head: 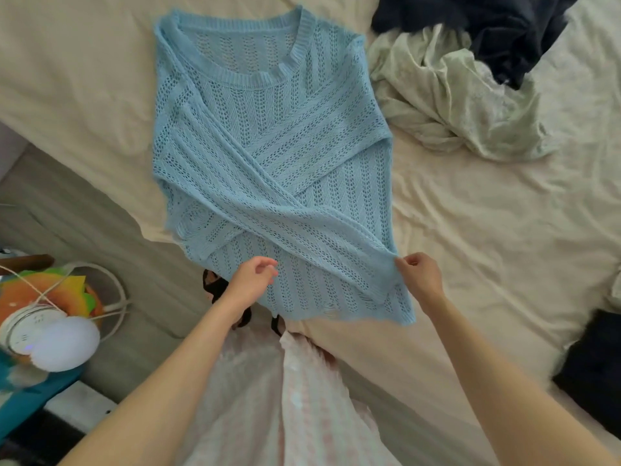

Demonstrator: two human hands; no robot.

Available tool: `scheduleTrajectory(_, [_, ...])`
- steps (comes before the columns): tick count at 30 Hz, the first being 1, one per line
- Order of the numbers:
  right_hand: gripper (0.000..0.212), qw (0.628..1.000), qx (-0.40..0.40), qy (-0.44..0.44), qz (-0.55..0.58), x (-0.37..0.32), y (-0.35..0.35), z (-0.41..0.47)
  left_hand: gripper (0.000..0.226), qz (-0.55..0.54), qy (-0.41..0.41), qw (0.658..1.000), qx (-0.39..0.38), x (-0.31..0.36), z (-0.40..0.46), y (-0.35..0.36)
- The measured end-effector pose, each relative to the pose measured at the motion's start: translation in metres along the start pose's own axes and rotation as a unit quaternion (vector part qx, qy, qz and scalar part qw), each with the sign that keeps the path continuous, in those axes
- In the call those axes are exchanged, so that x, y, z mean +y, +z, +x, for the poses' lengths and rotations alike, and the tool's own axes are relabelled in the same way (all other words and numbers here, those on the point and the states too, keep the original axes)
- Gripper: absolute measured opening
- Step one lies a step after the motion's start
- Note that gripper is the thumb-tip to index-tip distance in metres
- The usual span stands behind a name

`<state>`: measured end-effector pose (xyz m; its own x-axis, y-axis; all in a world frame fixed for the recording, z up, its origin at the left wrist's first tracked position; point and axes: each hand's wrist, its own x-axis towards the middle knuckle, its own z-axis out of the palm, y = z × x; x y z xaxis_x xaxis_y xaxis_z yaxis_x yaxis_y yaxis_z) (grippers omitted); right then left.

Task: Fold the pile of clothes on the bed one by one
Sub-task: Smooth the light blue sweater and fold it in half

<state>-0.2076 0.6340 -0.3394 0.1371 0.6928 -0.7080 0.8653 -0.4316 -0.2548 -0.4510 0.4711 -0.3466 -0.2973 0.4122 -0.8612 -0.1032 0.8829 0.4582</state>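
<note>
A light blue open-knit sweater (pixel 268 156) lies flat on the cream bed sheet (pixel 487 237), neck away from me, with both sleeves folded across its front. My right hand (pixel 420 277) pinches the sleeve cuff at the sweater's lower right edge. My left hand (pixel 252 280) hovers over the hem at the lower left with fingers loosely curled, holding nothing. The pile of unfolded clothes sits at the upper right: a pale green garment (pixel 453 95) and a dark navy one (pixel 487 28).
Another dark garment (pixel 594 371) lies at the bed's right edge. To the left, beside the bed, stands a side table with a white round lamp (pixel 64 344), colourful items and a cord. My pale pink clothing (pixel 285 398) fills the bottom centre.
</note>
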Motion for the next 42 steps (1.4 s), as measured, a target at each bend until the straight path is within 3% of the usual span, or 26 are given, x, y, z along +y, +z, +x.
scheduleTrajectory(3, [0.023,0.999,0.007,-0.020,-0.045,-0.013,0.002,0.000,0.015,-0.035,-0.007,0.999,0.013,0.003,0.000,-0.012])
scheduleTrajectory(6, [0.039,0.989,0.025,-0.094,-0.114,-0.047,0.008,0.000,0.017,-0.079,-0.010,0.996,0.043,0.005,0.000,-0.034])
scheduleTrajectory(14, [0.039,0.953,-0.031,-0.272,-0.129,-0.189,0.056,-0.004,0.017,-0.182,-0.006,0.979,0.092,0.019,0.017,-0.095])
scheduleTrajectory(18, [0.039,0.934,-0.093,-0.317,-0.139,-0.272,0.098,-0.006,0.024,-0.253,-0.003,0.950,0.181,0.033,0.045,-0.132])
scheduleTrajectory(21, [0.042,0.932,-0.140,-0.309,-0.129,-0.329,0.130,-0.006,0.023,-0.344,-0.044,0.915,0.205,0.046,0.067,-0.158])
scheduleTrajectory(25, [0.045,0.944,-0.188,-0.260,-0.080,-0.379,0.168,0.001,0.013,-0.422,-0.085,0.891,0.144,0.058,0.087,-0.168])
scheduleTrajectory(28, [0.019,0.953,-0.194,-0.222,-0.071,-0.392,0.188,0.011,0.011,-0.486,-0.124,0.854,0.140,0.058,0.095,-0.172])
scheduleTrajectory(31, [0.037,0.961,-0.214,-0.166,-0.054,-0.399,0.187,0.013,0.011,-0.520,-0.166,0.828,0.129,0.054,0.097,-0.179])
scheduleTrajectory(38, [0.047,0.932,-0.221,-0.289,-0.005,-0.443,0.190,-0.006,0.010,-0.480,-0.132,0.855,0.146,0.044,0.097,-0.194])
scheduleTrajectory(42, [0.035,0.918,-0.197,-0.344,-0.020,-0.473,0.211,-0.011,0.018,-0.379,-0.070,0.902,0.193,0.038,0.105,-0.213])
